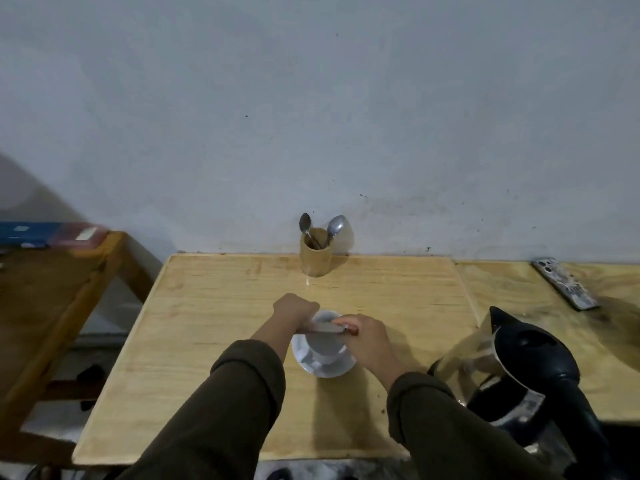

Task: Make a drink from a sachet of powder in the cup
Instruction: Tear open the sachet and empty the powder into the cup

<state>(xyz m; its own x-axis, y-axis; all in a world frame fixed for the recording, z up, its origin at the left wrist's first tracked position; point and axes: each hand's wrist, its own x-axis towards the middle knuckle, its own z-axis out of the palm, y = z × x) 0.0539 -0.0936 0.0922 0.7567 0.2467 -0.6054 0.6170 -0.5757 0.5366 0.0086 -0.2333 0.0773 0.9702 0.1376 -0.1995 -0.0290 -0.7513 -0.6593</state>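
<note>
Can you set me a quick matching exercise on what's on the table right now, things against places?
Things:
1. sachet
2. cup
3. spoons
4. kettle

Places:
A. in the wooden holder by the wall
B. on the white saucer
C. held across the cup between left hand and right hand
D. at the table's right edge

Pairs: 1-C, 2-B, 3-A, 4-D

left hand [295, 309], right hand [367, 336], grips closed

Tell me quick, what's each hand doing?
Left hand: closed on one end of the sachet.
Right hand: closed on its other end, above the cup.
</note>
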